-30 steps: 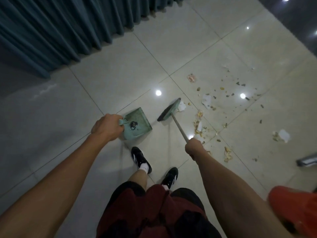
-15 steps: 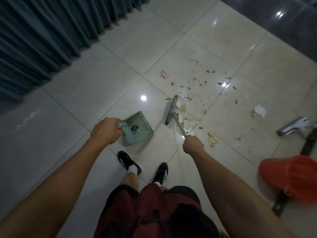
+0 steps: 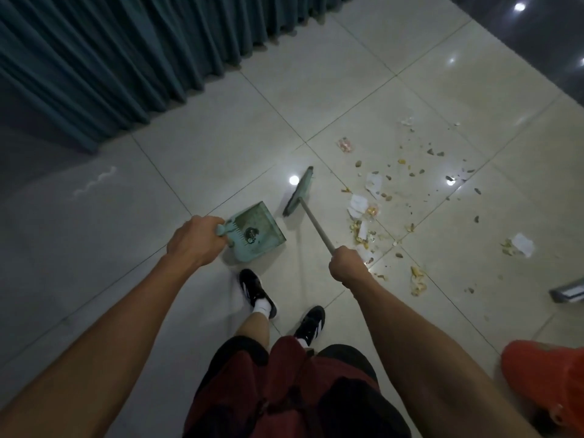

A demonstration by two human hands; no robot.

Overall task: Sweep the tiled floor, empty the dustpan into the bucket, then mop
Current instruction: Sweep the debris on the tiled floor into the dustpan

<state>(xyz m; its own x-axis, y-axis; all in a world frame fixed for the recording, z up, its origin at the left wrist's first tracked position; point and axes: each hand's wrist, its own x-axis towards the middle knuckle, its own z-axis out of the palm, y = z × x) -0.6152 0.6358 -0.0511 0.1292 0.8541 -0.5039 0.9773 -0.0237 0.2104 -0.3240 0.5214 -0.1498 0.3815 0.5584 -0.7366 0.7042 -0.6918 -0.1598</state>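
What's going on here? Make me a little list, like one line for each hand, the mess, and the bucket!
left hand: left hand grips the handle of the green dustpan
right hand: right hand grips the stick of the broom
dustpan: holds a small dark clump of dirt
broom: green head down by the floor, between the dustpan and the mess
mess: paper scraps and crumbs scattered on the tiled floor, right of the broom
bucket: orange bucket at the lower right edge, only partly in view
sweeping done: not yet
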